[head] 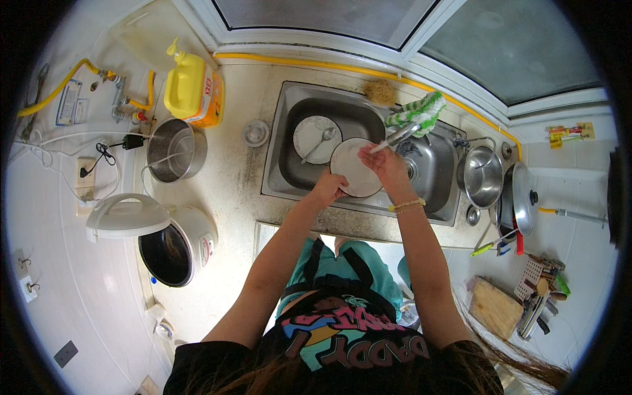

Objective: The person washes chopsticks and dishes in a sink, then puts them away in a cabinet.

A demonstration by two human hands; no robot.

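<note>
My left hand (330,187) grips the lower left rim of a round pale plate (356,173), tilted over the sink divider. My right hand (382,164) is over the plate's right side, palm partly turned up, with nothing seen in it. Just above that hand ends the metal faucet spout (402,136). A green-and-white striped cloth (419,112) is draped by the faucet. Inside the left basin (296,173) of the steel sink lies another plate (305,134) with a spoon (321,144) on it. The right basin (434,173) shows its drain (410,169).
A brown scouring pad (380,92) sits behind the sink. Left of it stand a small round lid (256,133), a yellow detergent jug (195,89), a steel pot (177,150) and an open rice cooker (197,242). To the right are a steel bowl (481,177) and a lidded pan (522,197).
</note>
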